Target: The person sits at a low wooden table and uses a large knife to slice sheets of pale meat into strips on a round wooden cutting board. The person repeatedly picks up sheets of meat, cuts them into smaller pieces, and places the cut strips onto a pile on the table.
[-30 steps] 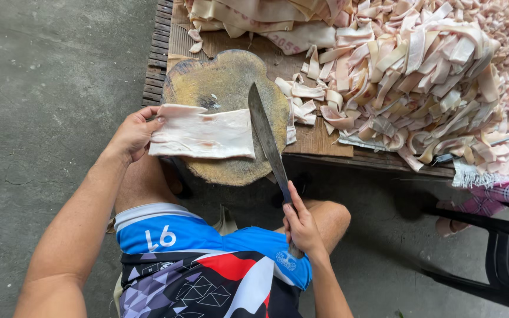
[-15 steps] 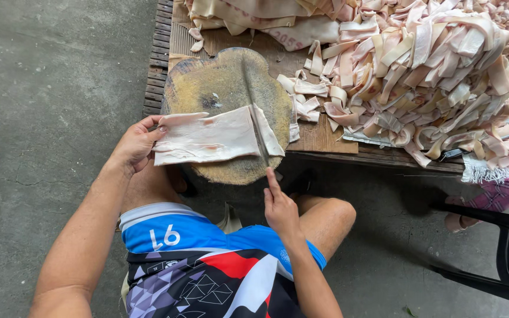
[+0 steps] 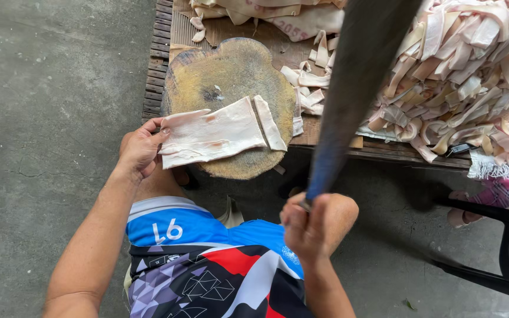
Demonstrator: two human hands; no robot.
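Pale pork skin [image 3: 210, 136] is pinned by the left hand [image 3: 139, 147]; the cleaver [image 3: 354, 88], raised and gripped by the right hand [image 3: 304, 227], could nick those fingertips

Your left hand [image 3: 139, 147] pins the left end of a pale slab of pork skin [image 3: 210, 135] lying across the near half of the round wooden chopping block [image 3: 225, 70]. A cut strip [image 3: 270, 123] lies just beside the slab's right edge. Your right hand [image 3: 304, 227] grips the handle of a long cleaver [image 3: 360, 76], blade raised high over the low wooden table [image 3: 160, 53]. Heaped strips [image 3: 460, 76] cover the table's right side.
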